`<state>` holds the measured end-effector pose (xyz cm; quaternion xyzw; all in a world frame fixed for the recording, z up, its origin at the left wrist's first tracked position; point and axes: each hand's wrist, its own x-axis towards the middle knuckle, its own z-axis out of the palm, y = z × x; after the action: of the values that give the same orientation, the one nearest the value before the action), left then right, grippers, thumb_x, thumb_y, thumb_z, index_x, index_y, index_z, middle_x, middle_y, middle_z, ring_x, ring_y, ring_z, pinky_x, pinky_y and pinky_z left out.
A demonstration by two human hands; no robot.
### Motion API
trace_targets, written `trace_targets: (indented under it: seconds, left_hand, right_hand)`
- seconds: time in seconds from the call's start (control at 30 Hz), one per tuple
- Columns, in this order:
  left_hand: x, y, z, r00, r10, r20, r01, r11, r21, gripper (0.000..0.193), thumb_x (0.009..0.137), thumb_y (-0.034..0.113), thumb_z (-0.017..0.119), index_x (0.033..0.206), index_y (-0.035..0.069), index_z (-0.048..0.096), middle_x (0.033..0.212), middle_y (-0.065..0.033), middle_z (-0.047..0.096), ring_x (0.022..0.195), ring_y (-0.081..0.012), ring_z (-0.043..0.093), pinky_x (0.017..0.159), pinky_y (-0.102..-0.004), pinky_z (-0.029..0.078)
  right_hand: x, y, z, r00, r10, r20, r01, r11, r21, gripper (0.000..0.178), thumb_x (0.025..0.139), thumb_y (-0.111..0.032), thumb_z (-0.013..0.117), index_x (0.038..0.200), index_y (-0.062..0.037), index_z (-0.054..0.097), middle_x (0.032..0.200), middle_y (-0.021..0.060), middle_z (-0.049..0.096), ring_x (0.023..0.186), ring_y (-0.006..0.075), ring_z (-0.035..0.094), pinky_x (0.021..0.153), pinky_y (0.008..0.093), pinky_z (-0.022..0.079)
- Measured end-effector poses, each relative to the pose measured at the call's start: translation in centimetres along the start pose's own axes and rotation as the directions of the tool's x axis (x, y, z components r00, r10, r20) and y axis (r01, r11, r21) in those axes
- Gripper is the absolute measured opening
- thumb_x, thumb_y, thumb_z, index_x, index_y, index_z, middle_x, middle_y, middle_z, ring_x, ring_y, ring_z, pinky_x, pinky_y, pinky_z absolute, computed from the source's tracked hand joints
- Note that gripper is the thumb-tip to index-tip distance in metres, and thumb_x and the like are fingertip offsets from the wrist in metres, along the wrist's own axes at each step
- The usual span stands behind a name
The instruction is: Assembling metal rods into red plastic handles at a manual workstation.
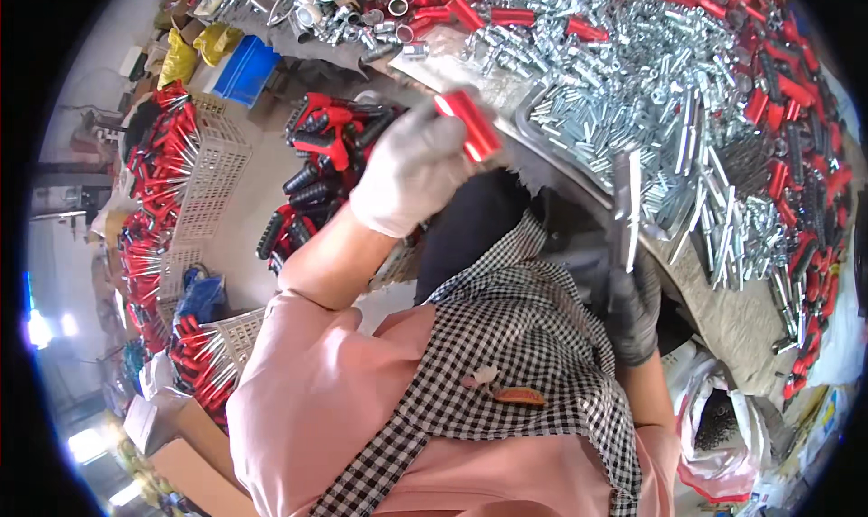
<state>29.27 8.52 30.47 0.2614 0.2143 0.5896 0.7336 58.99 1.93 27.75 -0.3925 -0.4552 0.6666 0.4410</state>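
Note:
My left hand (pixel 409 166), in a white glove, is closed around a short shiny red tube (pixel 475 130) and holds it up beside the bench edge. Dark grey covers the glove of my right hand (pixel 636 309), which is closed on the lower end of a long silvery metal piece (pixel 626 200). That piece stands roughly upright in the view and is smeared by motion, so its exact kind does not show. Beyond it a large heap of small metal pins and bolts (pixel 588 110) covers the bench.
Red and black tool parts (pixel 330 142) lie in a pile at the left. White plastic crates (pixel 210 182) hold red-handled pieces with metal rods. A blue bin (pixel 246 72) stands at the back left. An open white sack (pixel 719 426) of small dark parts sits at the lower right.

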Motion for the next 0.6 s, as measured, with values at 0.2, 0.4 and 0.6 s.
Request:
trace_targets:
  seconds: [0.2,0.4,0.6]
  left_hand:
    - [2.1,-5.0,0.1,0.986,-0.047,0.159,0.053,0.998,-0.035,0.06,0.088,0.035,0.071,0.133,0.003,0.047,0.113,-0.0142,0.059,0.101,-0.0292,0.062,0.085,-0.0401,0.05]
    - [2.0,-5.8,2.1,0.987,-0.041,0.158,0.068,0.983,-0.169,0.065,0.086,0.023,0.073,0.139,0.005,0.04,0.121,-0.0149,0.054,0.109,-0.0308,0.058,0.092,-0.0447,0.048]
    - [3.1,-6.5,1.1,0.911,-0.091,0.401,0.268,0.871,-0.412,0.065,0.084,0.004,0.065,0.143,0.009,0.04,0.131,-0.0196,0.05,0.118,-0.0354,0.053,0.098,-0.0509,0.045]
  right_hand:
    - [-3.9,1.4,-0.5,0.993,0.087,-0.077,-0.089,0.996,-0.024,0.057,0.09,-0.036,0.07,0.131,0.0008,0.053,0.079,-0.0018,0.057,0.058,0.005,0.046,0.051,0.0199,0.034]
    - [-4.7,1.3,0.4,0.994,0.013,-0.112,-0.016,0.999,-0.029,0.059,0.091,-0.036,0.07,0.133,0.0013,0.054,0.089,-0.0004,0.062,0.068,0.0051,0.051,0.058,0.0195,0.038]
    - [-5.5,1.5,0.7,0.992,-0.033,-0.125,0.02,0.995,-0.101,0.061,0.09,-0.037,0.071,0.132,0.0029,0.053,0.089,0.0003,0.061,0.07,0.0064,0.051,0.062,0.0209,0.041]
